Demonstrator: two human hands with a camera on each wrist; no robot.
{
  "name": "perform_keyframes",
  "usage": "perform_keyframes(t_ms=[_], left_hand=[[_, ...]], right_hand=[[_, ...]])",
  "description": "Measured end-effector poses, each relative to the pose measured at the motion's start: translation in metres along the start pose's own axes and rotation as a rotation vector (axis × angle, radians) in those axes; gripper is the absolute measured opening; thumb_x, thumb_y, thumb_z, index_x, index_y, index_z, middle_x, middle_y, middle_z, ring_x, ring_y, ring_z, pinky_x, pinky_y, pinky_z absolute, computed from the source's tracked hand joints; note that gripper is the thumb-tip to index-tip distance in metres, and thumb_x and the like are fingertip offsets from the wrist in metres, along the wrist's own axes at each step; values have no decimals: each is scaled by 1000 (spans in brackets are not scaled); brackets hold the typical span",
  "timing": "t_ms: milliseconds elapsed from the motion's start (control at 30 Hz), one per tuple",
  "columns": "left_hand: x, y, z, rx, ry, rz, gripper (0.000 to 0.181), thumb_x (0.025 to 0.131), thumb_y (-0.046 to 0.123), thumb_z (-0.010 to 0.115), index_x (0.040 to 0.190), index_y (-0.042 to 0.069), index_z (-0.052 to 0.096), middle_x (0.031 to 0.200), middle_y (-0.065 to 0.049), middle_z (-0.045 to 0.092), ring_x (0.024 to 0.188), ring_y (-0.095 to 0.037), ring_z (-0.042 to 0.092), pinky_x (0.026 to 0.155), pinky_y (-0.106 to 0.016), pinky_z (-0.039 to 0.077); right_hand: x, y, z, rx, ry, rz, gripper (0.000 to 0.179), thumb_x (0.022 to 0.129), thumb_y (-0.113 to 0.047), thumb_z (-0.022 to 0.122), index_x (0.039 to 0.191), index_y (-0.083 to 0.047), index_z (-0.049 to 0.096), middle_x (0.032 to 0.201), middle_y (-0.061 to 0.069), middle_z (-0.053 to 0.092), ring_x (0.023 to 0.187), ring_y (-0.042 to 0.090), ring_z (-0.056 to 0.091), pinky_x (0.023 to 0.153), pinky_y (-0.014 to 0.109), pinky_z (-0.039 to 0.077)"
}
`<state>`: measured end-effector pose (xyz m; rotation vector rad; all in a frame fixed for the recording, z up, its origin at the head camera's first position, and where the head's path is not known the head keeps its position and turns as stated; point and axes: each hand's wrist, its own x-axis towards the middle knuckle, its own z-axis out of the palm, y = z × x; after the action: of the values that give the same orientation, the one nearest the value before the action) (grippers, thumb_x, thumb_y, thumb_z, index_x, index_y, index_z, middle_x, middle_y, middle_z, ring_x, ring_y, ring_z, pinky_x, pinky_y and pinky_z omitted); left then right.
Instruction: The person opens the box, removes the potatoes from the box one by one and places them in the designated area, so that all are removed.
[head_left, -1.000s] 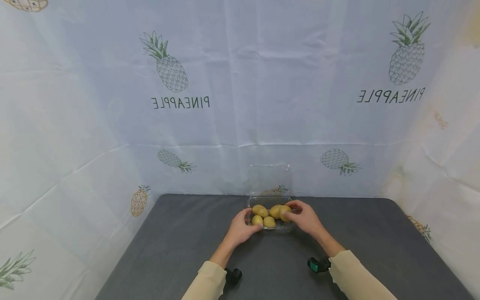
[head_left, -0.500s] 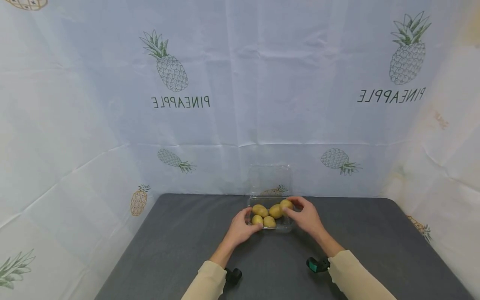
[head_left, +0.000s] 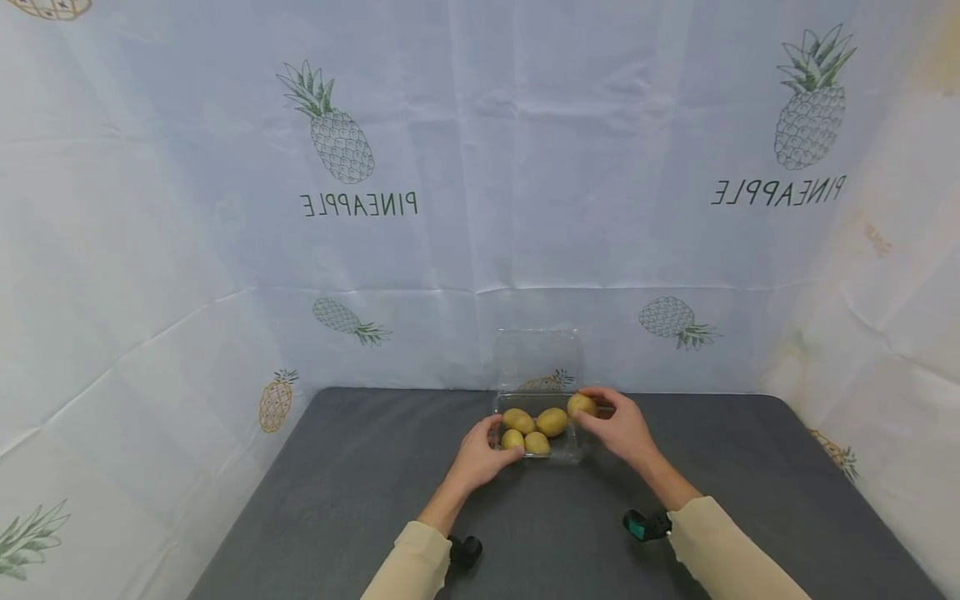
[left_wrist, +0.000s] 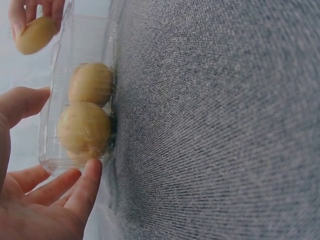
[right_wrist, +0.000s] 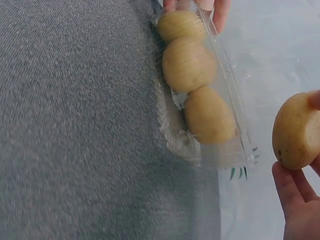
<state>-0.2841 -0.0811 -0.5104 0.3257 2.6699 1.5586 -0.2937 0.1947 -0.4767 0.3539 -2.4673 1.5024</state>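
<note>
A clear plastic clamshell container [head_left: 567, 452] stands near the table's back edge, its hinged lid [head_left: 536, 354] raised behind it. Several yellow potatoes [head_left: 552, 422] lie inside, towards the left. My left hand [head_left: 478, 455] holds the container's left end, thumb at the front rim and fingers along the end wall. Above the container's right end, my right hand [head_left: 621, 425] grips a potato [head_left: 582, 406] between thumb and fingers. In the right wrist view this potato [right_wrist: 296, 131] is clear of the container wall, a small dark spot on its skin.
The dark grey table [head_left: 360, 500] reaches back to a pale curtain [head_left: 480, 208] printed with pineapples, which also hangs at both sides. Black wrist devices [head_left: 647, 525] sit below the sleeves.
My right hand has lifted the potato from among the others and moved it slightly up and right, over the container's right end. My left hand has stayed at the left end.
</note>
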Motion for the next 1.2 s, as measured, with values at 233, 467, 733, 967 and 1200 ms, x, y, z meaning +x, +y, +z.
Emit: perform_keyframes(t_ms=[233, 467, 733, 967, 1200], left_hand=[[0, 1, 0, 4, 6, -4, 72, 89, 32, 77, 148, 3, 48, 142, -20, 52, 119, -36, 60, 89, -52, 53], [0, 2, -1, -4, 1, 8, 73, 89, 29, 78, 149, 1, 47, 143, -23, 51, 119, -38, 60, 89, -52, 54], [1, 1, -2, 14, -11, 10, 73, 89, 31, 77, 149, 2, 47, 144, -22, 51, 120, -38, 59, 89, -52, 54], [1, -1, -3, 8, -18, 0, 74, 90, 33, 77, 150, 5, 46, 146, -20, 51, 123, -36, 59, 90, -52, 54], [2, -4, -3, -42, -28, -7, 74, 91, 31, 77, 152, 4, 44, 147, -20, 49, 125, -38, 57, 94, -53, 52]], right_hand=[[0, 0, -11, -41, 1, -22, 44, 93, -23, 77, 131, -4, 66, 124, 15, 65, 108, 29, 61, 88, 38, 53], [-2, 3, -25, -78, -6, -20, 45, 93, -19, 76, 133, 0, 64, 128, 18, 61, 109, 33, 61, 84, 39, 54], [-2, 12, -40, -139, -8, -6, 43, 94, -20, 75, 131, -1, 65, 124, 18, 60, 106, 33, 61, 84, 44, 53], [-3, 19, -50, -163, -15, -3, 43, 94, -17, 73, 131, 2, 63, 122, 19, 60, 104, 34, 62, 82, 44, 54], [-1, 31, -58, -199, -19, -3, 44, 94, -15, 73, 132, 5, 63, 122, 20, 60, 105, 35, 61, 86, 47, 53]])
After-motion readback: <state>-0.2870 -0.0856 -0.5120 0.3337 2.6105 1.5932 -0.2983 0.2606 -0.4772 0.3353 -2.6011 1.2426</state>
